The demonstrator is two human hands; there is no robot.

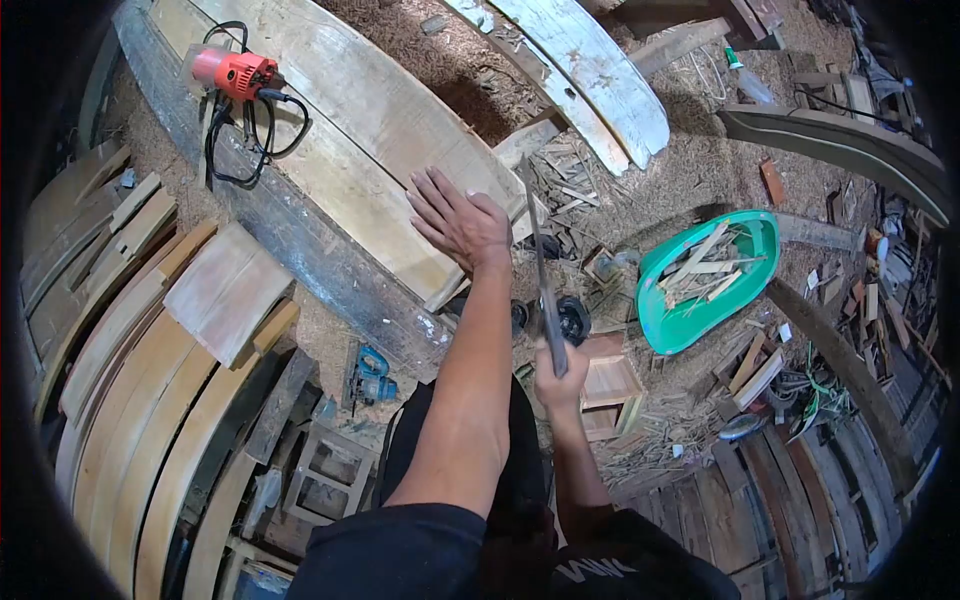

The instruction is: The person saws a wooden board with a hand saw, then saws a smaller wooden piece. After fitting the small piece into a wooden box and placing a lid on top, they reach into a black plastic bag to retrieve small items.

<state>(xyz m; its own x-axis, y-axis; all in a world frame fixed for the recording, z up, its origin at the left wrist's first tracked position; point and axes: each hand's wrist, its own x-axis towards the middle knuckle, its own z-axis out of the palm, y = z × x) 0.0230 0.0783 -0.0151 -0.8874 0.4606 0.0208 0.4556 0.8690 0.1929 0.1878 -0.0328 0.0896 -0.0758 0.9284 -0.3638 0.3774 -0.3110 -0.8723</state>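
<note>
My left hand (462, 222) lies flat with fingers spread on the end of a wide, curved wooden board (385, 110). A long seam runs along the pale wood beneath my fingers. My right hand (561, 376) is wrapped around the near end of a handsaw (543, 265), its handle hidden in my fist. The saw's long grey blade shows nearly edge-on and points away from me, its far part right beside the board's end. A red power trimmer (238, 73) with a black cord rests on the board's far left part.
A green tub (655, 325) of wood offcuts stands to the right. On the floor near my legs are a blue jigsaw (372, 378) and a small wooden box (612, 385). Curved planks (150, 425) are stacked at left; shavings and scraps litter the ground.
</note>
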